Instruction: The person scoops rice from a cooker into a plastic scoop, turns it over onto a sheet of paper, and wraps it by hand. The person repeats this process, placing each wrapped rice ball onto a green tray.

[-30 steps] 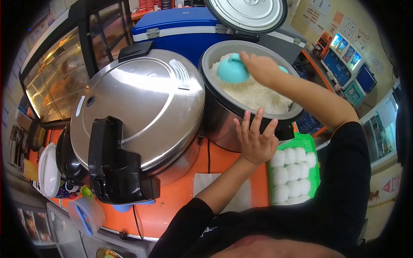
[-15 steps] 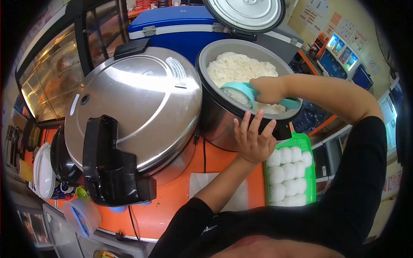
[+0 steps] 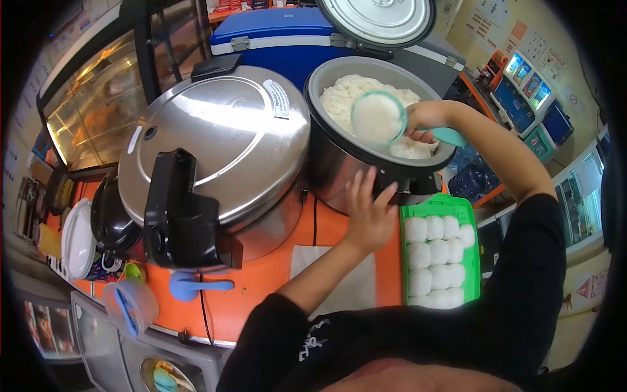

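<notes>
Over the open rice cooker (image 3: pixel 326 153), my right hand (image 3: pixel 428 123) grips the handle of a teal scoop (image 3: pixel 379 117), whose round cup is full of white rice. Loose rice (image 3: pixel 346 98) fills much of the pot below it. My left hand (image 3: pixel 371 212), fingers spread and holding nothing, is at the cooker's front side; whether the fingertips touch it is unclear. Right of that hand, a green tray (image 3: pixel 471 261) holds several rounded white rice portions (image 3: pixel 439 251) in rows. A sheet of white paper (image 3: pixel 333 277) lies on the orange table (image 3: pixel 261 291).
A large closed steel cooker (image 3: pixel 222 137) with a black handle stands at the left. Behind are a blue cooler (image 3: pixel 274 29) and the raised cooker lid (image 3: pixel 379 19). A blue scoop (image 3: pixel 186 286) and a clear plastic tub (image 3: pixel 140 307) are near the table's front left edge.
My right hand has raised and turned the teal scoop, so its rice-filled cup now faces the camera. My left hand has shifted slightly down and left. The whole view has moved a little.
</notes>
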`<state>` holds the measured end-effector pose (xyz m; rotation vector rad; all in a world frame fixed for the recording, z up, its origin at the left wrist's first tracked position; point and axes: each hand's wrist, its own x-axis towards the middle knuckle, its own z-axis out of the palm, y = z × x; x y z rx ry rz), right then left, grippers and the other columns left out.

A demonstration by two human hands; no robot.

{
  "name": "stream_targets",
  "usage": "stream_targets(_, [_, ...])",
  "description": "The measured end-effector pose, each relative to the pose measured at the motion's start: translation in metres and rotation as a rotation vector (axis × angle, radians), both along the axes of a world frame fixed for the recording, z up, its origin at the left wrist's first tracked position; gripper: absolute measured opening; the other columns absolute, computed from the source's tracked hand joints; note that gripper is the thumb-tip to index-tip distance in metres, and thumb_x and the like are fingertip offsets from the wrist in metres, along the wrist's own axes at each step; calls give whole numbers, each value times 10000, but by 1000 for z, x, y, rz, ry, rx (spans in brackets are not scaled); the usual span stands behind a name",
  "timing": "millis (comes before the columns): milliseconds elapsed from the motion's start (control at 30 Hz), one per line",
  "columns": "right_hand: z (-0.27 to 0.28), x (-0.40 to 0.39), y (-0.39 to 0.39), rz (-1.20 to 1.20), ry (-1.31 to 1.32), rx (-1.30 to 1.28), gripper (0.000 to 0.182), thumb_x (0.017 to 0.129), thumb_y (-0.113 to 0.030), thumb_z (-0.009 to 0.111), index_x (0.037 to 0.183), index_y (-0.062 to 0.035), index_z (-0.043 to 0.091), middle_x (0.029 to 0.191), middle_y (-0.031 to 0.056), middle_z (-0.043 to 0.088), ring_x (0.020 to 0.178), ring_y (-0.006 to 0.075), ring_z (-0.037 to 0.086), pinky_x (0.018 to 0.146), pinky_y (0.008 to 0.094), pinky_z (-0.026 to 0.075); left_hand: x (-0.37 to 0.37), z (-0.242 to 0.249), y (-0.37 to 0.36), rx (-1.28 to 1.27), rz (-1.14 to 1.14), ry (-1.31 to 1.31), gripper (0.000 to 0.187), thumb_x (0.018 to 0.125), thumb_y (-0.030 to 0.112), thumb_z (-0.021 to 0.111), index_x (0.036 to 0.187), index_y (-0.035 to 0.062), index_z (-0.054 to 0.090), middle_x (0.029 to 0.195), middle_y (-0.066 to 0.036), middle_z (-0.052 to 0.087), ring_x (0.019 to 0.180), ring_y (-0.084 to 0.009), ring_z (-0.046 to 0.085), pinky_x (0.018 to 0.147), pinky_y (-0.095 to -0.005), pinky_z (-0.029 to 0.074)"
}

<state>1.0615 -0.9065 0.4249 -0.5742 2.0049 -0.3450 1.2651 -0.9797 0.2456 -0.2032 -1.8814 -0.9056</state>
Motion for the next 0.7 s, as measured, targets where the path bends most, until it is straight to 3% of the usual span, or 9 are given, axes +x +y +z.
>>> stream_targets(33, [11,13,19,-163,-48,-183,107,738,-145,501,753,-40,510,587,38,475,406,109,403,384,267,341,27,-19,-5,-36,-62,-46,399,750,140,548,1146,147,499,1323,-125,363,1224,-359,306,977,-539,250])
stream_targets(167, [22,106,69,-589,-377,-772,297,829,-243,410,903,28,505,619,82,518,352,106,424,289,224,351,155,-124,-15,-656,-982,-1263,417,770,169,543,1185,143,504,1351,-147,337,1248,-355,304,988,-519,272])
stream_targets(233, [-15,155,87,-544,-580,-929,355,881,-272,388,1034,29,497,687,101,552,371,107,465,264,206,367,215,-167,2,-633,-785,-1180,470,743,184,571,1205,172,492,1349,-131,347,1251,-330,311,994,-498,278])
stream_targets(300, [-62,219,96,-995,-517,-859,333,881,-252,417,1098,-7,476,715,99,558,384,118,485,267,207,381,236,-166,9,-637,-536,-1037,520,725,198,592,1230,189,474,1350,-102,358,1268,-307,297,1013,-474,266])
stream_targets(367, [-132,255,111,-982,-992,-862,335,855,-227,475,1167,-106,455,703,73,544,389,127,452,304,231,355,228,-157,13,-614,-521,-1033,515,734,198,585,1235,179,468,1354,-88,359,1281,-311,277,1025,-470,248])
stream_targets(467, [-183,289,92,-899,-602,-823,375,888,-166,418,1261,-140,391,667,60,481,422,128,422,386,246,357,236,-160,28,-642,-369,-1012,486,769,171,540,1247,150,452,1374,-79,336,1295,-301,256,1042,-470,215])
stream_targets(500, [-216,291,89,-750,-316,-825,453,874,-126,421,1319,-156,341,688,93,509,488,201,501,441,317,428,242,-159,29,-606,-436,-1019,480,781,157,517,1255,136,441,1376,-82,333,1292,-297,265,1041,-469,217])
stream_targets(567, [-281,301,77,-46,758,-743,501,866,-84,401,1341,-220,317,811,159,553,706,302,585,636,395,476,251,-161,35,-562,-502,-1032,475,793,142,494,1262,122,429,1378,-84,331,1289,-293,273,1041,-468,220])
stream_targets(700, [-309,306,68,259,769,-403,569,815,-87,495,1309,-330,352,766,147,525,651,331,565,604,408,475,244,-168,36,-497,-477,-1125,493,790,108,467,1279,114,403,1369,-97,346,1288,-291,278,1033,-469,234])
